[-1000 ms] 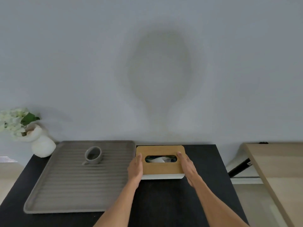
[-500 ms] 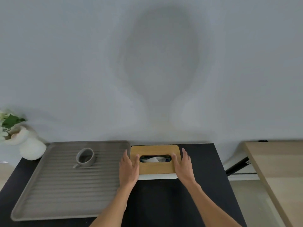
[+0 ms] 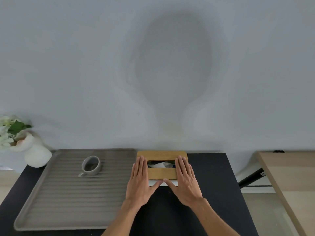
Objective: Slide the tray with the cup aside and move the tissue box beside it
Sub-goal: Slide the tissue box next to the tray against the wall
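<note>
Both sets of fingers lie flat and straight, spread only slightly, on the wooden lid of the tissue box (image 3: pixel 162 173); the left hand (image 3: pixel 139 182) covers the lid's left end and the right hand (image 3: pixel 186 182) its right end, neither curled round anything; the two thumbs angle inward and nearly meet at the box's white front edge; between the hands the oblong slot shows crumpled white tissue (image 3: pixel 160 164); the box stands at the back of the black table (image 3: pixel 214 184), against the grey wall, its left side just beside the right rim of the ribbed grey tray (image 3: pixel 68 201); on the tray's far half a grey cup (image 3: pixel 90 166) stands upright, handle toward the near left; beyond the tray's far left corner sits a white vase (image 3: pixel 36 155) with pale flowers; off to the right stands a light wooden tabletop (image 3: pixel 289 176).
</note>
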`<state>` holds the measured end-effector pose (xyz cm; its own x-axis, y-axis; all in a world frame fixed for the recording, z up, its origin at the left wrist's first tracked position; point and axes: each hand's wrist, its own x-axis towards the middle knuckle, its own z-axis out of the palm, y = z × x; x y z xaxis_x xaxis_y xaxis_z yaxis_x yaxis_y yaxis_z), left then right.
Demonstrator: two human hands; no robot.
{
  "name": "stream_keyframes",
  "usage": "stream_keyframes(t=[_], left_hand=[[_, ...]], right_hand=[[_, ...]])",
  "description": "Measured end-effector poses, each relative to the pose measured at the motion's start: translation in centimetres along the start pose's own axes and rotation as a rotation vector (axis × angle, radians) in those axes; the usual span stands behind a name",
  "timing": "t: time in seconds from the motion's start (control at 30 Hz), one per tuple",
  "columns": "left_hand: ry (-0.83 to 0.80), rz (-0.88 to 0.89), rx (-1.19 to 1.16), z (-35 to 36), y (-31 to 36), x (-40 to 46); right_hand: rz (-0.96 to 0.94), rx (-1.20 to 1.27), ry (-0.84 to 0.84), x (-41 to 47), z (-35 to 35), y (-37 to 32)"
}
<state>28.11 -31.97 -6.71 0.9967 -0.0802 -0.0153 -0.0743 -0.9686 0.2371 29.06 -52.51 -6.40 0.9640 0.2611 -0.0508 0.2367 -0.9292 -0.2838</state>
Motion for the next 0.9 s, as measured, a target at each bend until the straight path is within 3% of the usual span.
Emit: stream_keyframes(t=[0.63,0.9], left_hand=[[-0.027,-0.039,-0.038,-0.7,-1.3,5.4],[-0.057,-0.058,-0.088,-5.0,-0.5,4.9]], right_hand=[[0.032,0.069,-0.080,5.7,-1.2,0.6],[0.013,0.111,-0.132,5.3,-3.7,0.4]])
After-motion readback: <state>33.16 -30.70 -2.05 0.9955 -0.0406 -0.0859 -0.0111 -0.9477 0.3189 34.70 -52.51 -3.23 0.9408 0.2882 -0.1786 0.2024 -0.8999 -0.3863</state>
